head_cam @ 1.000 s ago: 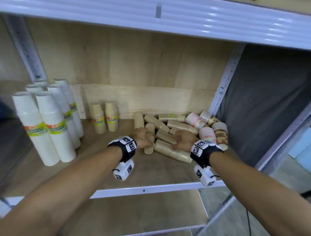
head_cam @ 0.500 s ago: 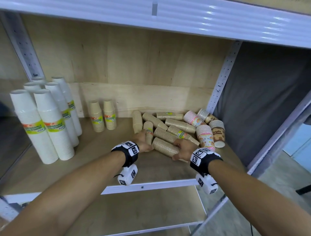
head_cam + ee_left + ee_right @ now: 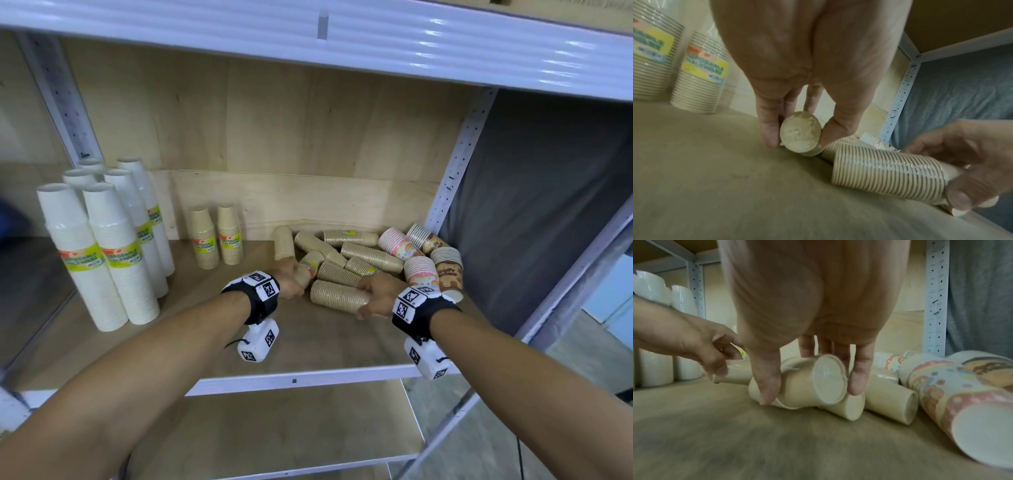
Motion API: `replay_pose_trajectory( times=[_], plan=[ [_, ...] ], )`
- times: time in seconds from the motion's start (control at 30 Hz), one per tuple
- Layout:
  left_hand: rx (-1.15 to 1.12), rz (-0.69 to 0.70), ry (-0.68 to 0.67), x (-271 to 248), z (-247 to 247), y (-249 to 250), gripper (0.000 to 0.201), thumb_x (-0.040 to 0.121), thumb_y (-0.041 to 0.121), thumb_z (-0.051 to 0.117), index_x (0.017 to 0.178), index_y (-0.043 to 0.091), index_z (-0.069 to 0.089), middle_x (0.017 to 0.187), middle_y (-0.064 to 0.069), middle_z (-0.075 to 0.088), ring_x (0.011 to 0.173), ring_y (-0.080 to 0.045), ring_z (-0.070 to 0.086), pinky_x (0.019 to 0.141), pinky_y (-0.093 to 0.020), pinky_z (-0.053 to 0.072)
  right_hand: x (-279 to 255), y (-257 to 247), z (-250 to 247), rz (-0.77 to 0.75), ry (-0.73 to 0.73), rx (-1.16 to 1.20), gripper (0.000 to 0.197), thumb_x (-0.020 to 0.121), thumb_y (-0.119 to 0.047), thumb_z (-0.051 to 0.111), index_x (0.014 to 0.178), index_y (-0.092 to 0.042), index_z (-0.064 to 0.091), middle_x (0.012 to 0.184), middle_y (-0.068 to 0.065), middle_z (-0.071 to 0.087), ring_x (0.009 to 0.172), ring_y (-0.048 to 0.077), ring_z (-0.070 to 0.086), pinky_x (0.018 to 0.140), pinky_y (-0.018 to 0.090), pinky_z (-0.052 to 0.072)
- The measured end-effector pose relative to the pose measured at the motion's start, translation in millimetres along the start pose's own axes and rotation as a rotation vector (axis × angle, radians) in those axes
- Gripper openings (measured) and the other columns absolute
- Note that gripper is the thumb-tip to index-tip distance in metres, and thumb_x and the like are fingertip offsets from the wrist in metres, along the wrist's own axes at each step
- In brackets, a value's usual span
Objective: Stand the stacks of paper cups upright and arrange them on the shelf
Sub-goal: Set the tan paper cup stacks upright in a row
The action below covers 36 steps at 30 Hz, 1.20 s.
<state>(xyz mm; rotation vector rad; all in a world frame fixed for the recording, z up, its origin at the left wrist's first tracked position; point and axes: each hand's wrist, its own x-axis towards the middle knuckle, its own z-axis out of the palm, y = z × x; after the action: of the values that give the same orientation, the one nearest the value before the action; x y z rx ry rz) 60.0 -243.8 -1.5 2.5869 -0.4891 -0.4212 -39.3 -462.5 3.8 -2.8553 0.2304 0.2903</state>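
A heap of beige cup stacks (image 3: 363, 251) lies on its side on the wooden shelf (image 3: 205, 308), right of centre. My left hand (image 3: 291, 281) grips the closed end of a labelled beige stack (image 3: 310, 265), whose round bottom (image 3: 800, 135) sits between thumb and fingers. My right hand (image 3: 373, 296) grips the narrow end of the front beige stack (image 3: 339, 296), its bottom (image 3: 828, 378) facing the wrist camera. Both stacks still lie flat. Two short beige stacks (image 3: 217, 236) stand upright at the back.
Several tall white cup stacks (image 3: 109, 253) stand at the shelf's left. Pink and brown patterned stacks (image 3: 431, 260) lie at the right by the perforated upright (image 3: 455, 161). A metal beam (image 3: 325, 37) runs overhead. A lower shelf (image 3: 274, 428) sits below the front rail.
Both hands have closed round their stacks' ends. The front stack has slid a little toward me and turned; the pile behind it has shifted slightly.
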Motion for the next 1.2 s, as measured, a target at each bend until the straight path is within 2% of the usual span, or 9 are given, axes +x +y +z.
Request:
replay_pose_trajectory(
  times=[0.1,0.2,0.37,0.5,0.67,0.8,0.9,1.07,1.2],
  plan=[
    [0.056,0.02,0.033,0,-17,3,0.055,0.082,0.021,0.073,0.132,0.008,0.052,0.126,-0.008,0.057,0.11,-0.024,0.057,0.079,-0.028,0.043,4,-6,-17,-0.001,0.028,0.005,0.069,0.067,-0.042,0.083,0.128,-0.023,0.057,0.108,-0.006,0.053,0.107,0.019,0.058,0.083,0.025,0.045],
    [0.079,0.022,0.079,-1,-32,5,0.048,0.085,0.024,0.07,0.128,0.008,0.056,0.124,-0.006,0.056,0.103,-0.02,0.053,0.078,-0.025,0.037,7,-16,-35,-0.024,0.052,0.012,0.059,0.07,-0.037,0.082,0.122,-0.021,0.06,0.107,-0.005,0.053,0.098,0.017,0.055,0.079,0.024,0.043],
    [0.091,0.057,0.142,-5,-56,11,0.041,0.085,0.019,0.067,0.124,0.011,0.058,0.125,-0.007,0.056,0.109,-0.023,0.057,0.079,-0.029,0.046,17,-34,-51,-0.059,0.09,0.025,0.048,0.067,-0.037,0.084,0.11,-0.022,0.065,0.108,-0.005,0.057,0.097,0.015,0.057,0.075,0.025,0.043],
    [0.086,0.117,0.224,-5,-65,13,0.038,0.086,0.018,0.067,0.122,0.01,0.061,0.124,-0.005,0.056,0.111,-0.022,0.053,0.079,-0.026,0.042,23,-50,-61,-0.112,0.106,0.06,0.042,0.069,-0.032,0.084,0.105,-0.02,0.065,0.097,-0.006,0.056,0.089,0.014,0.055,0.06,0.021,0.038],
    [0.043,0.145,0.251,-7,-84,11,0.033,0.085,0.019,0.069,0.117,0.013,0.066,0.123,-0.004,0.058,0.108,-0.02,0.056,0.082,-0.025,0.045,29,-74,-77,-0.186,0.105,0.091,0.036,0.074,-0.022,0.081,0.106,-0.015,0.065,0.079,-0.011,0.052,0.083,0.016,0.055,0.062,0.023,0.041],
    [0.047,0.161,0.227,-12,-103,9,0.03,0.084,0.018,0.07,0.114,0.012,0.069,0.116,-0.003,0.06,0.105,-0.02,0.058,0.086,-0.028,0.05,33,-93,-88,-0.223,0.076,0.028,0.037,0.079,-0.025,0.077,0.111,-0.014,0.064,0.109,-0.001,0.058,0.101,0.019,0.057,0.075,0.025,0.042],
    [0.082,0.138,0.195,-16,-117,4,0.031,0.082,0.017,0.071,0.112,0.015,0.071,0.116,-0.002,0.064,0.102,-0.019,0.061,0.088,-0.029,0.052,39,-109,-93,-0.246,0.073,0.011,0.038,0.078,-0.026,0.078,0.112,-0.014,0.065,0.116,0.003,0.058,0.106,0.021,0.058,0.079,0.027,0.047],
    [0.149,0.062,0.11,-26,-145,-6,0.033,0.082,0.014,0.07,0.115,0.017,0.069,0.106,0.001,0.061,0.086,-0.015,0.06,0.068,-0.021,0.049,48,-140,-98,-0.303,0.066,-0.017,0.038,0.076,-0.025,0.079,0.111,-0.013,0.066,0.115,0.004,0.061,0.103,0.022,0.06,0.083,0.032,0.051],
    [0.183,-0.004,0.082,-31,-165,-17,0.034,0.08,0.013,0.071,0.114,0.019,0.069,0.111,-0.001,0.065,0.086,-0.017,0.065,0.065,-0.025,0.056,59,-168,-99,-0.36,0.056,-0.002,0.037,0.076,-0.024,0.079,0.109,-0.014,0.067,0.112,0.004,0.062,0.098,0.021,0.061,0.082,0.031,0.052]
  ],
)
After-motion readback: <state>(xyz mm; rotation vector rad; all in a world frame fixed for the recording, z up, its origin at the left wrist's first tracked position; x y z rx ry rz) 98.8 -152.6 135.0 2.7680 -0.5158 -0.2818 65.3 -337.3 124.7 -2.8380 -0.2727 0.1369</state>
